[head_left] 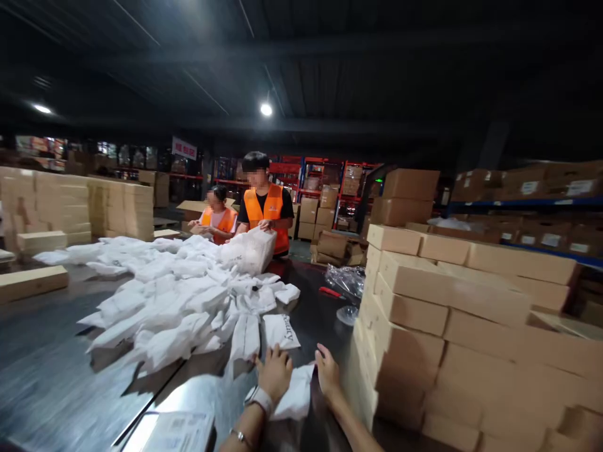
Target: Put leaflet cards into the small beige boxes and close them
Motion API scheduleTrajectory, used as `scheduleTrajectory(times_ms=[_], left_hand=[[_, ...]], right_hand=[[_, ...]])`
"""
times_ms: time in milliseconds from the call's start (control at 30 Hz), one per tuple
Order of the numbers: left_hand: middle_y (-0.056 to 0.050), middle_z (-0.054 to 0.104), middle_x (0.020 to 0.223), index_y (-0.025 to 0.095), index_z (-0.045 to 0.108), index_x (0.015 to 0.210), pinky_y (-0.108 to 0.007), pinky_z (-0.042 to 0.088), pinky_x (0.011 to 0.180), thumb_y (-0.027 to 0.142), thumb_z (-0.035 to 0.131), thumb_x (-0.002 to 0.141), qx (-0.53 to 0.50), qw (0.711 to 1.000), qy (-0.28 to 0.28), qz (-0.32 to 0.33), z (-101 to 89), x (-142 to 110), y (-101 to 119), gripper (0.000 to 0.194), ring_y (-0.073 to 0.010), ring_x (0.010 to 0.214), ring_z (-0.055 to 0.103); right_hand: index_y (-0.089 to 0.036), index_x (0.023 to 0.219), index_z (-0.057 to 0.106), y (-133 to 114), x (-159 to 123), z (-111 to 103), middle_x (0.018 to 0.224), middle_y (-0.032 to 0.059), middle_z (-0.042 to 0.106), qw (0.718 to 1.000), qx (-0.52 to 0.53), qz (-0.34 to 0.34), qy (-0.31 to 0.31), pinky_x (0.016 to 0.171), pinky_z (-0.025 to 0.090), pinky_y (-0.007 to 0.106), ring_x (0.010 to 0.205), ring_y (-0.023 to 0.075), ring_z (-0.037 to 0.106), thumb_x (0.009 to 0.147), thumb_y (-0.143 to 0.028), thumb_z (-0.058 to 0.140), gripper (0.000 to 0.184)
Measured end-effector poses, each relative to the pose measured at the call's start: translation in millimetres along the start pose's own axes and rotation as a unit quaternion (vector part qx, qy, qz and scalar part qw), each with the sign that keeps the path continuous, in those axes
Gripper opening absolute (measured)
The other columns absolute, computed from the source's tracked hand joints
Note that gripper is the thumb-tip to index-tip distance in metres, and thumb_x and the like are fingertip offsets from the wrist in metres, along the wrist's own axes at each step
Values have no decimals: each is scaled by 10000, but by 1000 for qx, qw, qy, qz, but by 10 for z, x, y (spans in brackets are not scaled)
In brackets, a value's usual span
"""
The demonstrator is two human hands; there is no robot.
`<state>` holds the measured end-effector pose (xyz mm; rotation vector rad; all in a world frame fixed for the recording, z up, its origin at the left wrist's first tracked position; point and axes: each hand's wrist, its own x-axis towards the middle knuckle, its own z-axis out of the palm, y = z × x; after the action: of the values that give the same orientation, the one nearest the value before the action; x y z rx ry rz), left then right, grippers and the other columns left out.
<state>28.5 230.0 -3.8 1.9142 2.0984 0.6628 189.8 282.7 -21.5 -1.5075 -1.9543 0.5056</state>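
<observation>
My left hand (pixel 274 375) is stretched over the left side of a white soft packet (pixel 298 394), its fingers spread. A watch and a bracelet are on that wrist. At the packet's right edge is my right hand (pixel 328 371), with thumb and fingers apart and partly curved; whether it touches the packet I cannot tell. Just beyond my fingers lies another white packet (pixel 281 331) with dark lettering. A large heap of similar white packets (pixel 179 301) spreads over the dark table (pixel 56 351) to the left and ahead.
Stacked brown cartons (pixel 447 339) rise close on my right. A red-handled tool (pixel 331 292) and clear plastic wrap (pixel 346 280) lie beyond. Across the table, a person in an orange vest (pixel 277 213) handles a white bundle (pixel 257 250); another person (pixel 219 216) is beside them. Pale boxes (pixel 32 284) line the left.
</observation>
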Motion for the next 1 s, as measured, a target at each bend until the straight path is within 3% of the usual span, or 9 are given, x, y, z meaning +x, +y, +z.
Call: scheduleTrajectory(times_ms=[133,233,333,400,533,700,1000], left_hand=[[-131,467,1536,181,665,1227,-706,194,1150,282,427,987,3,1000,3,2,73,50,12,353,-341,1460,349],[-166,425,1557,126,592,1335,-607,254,1169,272,461,961,21,998,22,-47,93,89,-40,422,-338,1455,357],[-185,398,1566,105,542,1397,-563,265,1176,241,452,937,39,996,30,-79,99,121,-87,488,-342,1455,358],[-180,390,1569,82,507,1425,-566,273,1175,236,429,930,47,995,29,-88,102,136,-105,524,-339,1460,349],[-166,358,1583,27,428,1465,-579,298,1166,228,397,932,57,993,21,-98,120,159,-119,570,-336,1471,328],[-168,362,1577,11,412,1471,-561,294,1175,218,399,927,70,991,21,-109,153,186,-130,582,-321,1475,327],[-214,347,1575,2,415,1462,-571,297,1165,203,402,926,78,988,38,-125,152,212,-151,573,-319,1462,351]], right_hand=[[-108,1397,496,17,314,75,895,96,750,996,-59,55,31,883,543,368,960,246,730,1020,-313,192,526],[-104,1429,462,-65,467,178,1124,134,723,991,-121,47,33,996,481,406,1113,249,673,1000,-233,364,459],[-127,1456,458,-182,574,263,1325,152,634,984,-175,10,16,1083,405,413,1257,267,579,958,-221,467,507],[-163,1496,421,-243,634,293,1447,136,544,979,-204,-8,10,1141,339,412,1370,267,473,948,-229,463,553],[-116,1567,254,-280,765,307,1640,121,200,968,-251,-5,18,1236,104,464,1531,252,143,987,-255,354,605],[-109,1525,357,-228,912,354,1608,145,284,961,-272,19,-44,1220,181,496,1512,275,215,984,-347,425,595],[-162,1517,361,-114,987,418,1604,142,306,956,-281,26,-73,1209,182,554,1499,291,243,1035,-453,398,564]])
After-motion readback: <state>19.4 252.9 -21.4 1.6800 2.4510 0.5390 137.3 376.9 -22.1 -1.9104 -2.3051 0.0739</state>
